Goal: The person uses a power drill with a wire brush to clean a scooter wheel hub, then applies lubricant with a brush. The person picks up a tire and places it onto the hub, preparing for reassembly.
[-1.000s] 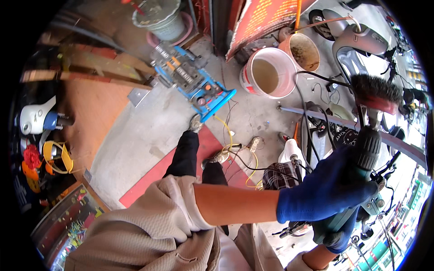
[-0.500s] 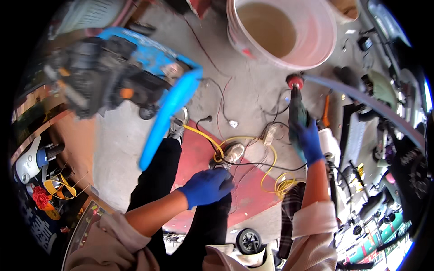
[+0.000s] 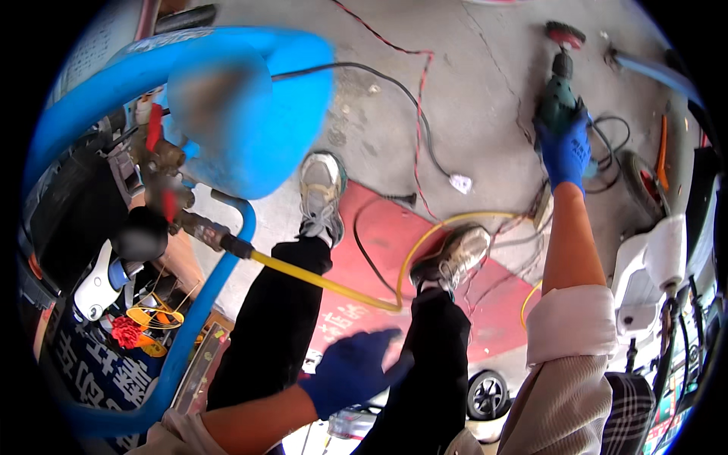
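Observation:
My right hand (image 3: 565,152), in a blue glove, is wrapped round the body of a dark green power drill (image 3: 557,102). A round red-rimmed disc (image 3: 566,35) is fitted at the drill's tip, pointing away from me above the concrete floor. Its trigger is hidden by the glove. Lower down, in front of my legs, my left hand (image 3: 353,371) is open in its blue glove, the fingers stretched out with nothing in them. On the left stands what looks like an air compressor with a blue tank (image 3: 296,114), brass valves (image 3: 167,163) and red levers (image 3: 154,125).
A yellow hose (image 3: 326,287) runs from the valves across a red floor patch (image 3: 364,220) between my shoes. A black cord with a white plug (image 3: 460,183) and a twisted red-black wire (image 3: 419,121) lie on the concrete. A white scooter-like vehicle (image 3: 652,258) stands right.
My view has shifted left and closer to the compressor; the pink bucket has left the picture. The drill is now farther right, still in my right hand. My left hand's fingers have spread.

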A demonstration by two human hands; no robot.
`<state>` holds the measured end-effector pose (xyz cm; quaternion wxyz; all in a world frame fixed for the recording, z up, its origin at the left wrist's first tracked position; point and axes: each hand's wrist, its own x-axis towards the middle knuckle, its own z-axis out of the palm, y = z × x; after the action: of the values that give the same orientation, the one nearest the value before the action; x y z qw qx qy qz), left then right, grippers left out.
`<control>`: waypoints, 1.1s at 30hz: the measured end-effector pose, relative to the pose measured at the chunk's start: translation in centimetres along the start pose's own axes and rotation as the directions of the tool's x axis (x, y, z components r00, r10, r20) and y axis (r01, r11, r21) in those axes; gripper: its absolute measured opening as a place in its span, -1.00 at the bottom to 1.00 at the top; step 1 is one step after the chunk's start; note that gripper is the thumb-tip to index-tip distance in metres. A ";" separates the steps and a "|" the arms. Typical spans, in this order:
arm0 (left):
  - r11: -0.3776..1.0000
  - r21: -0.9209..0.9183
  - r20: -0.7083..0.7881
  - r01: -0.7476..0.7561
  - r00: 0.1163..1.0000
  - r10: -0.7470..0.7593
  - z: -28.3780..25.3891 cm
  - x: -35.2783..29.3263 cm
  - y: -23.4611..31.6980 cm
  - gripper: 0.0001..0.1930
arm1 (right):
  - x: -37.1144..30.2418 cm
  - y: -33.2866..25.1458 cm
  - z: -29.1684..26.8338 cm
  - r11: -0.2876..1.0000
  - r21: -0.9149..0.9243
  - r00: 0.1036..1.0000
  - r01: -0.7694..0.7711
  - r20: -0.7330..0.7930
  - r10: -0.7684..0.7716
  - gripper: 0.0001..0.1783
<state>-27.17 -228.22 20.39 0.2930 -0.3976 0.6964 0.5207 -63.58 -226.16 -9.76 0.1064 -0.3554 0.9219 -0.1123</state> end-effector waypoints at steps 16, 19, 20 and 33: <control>0.511 0.824 0.110 -0.244 0.955 0.277 9.1 18.0 -19.2 -0.46 | -19.9 8.9 1.8 0.756 0.184 0.766 -0.628 0.314 0.560 -0.10; 0.383 0.885 0.284 -0.264 0.959 0.005 10.0 17.9 -21.0 -0.75 | -20.0 4.7 0.3 0.559 0.262 0.616 -0.786 0.390 0.684 -0.33; 0.372 0.884 0.317 -0.282 0.948 -0.034 10.2 17.6 -21.9 -0.79 | -21.1 4.8 -0.7 0.489 0.359 0.606 -0.795 0.421 0.675 -0.37; 0.910 -0.407 0.282 -0.079 0.937 0.208 4.4 4.0 3.7 -0.74 | -42.9 3.5 -15.3 -0.154 0.202 0.030 -0.967 0.692 0.721 -0.68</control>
<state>-32.45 -224.43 17.69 0.2772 -0.3054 0.5501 0.7261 -38.93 -192.47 8.79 0.4286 0.4163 0.7588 -0.2593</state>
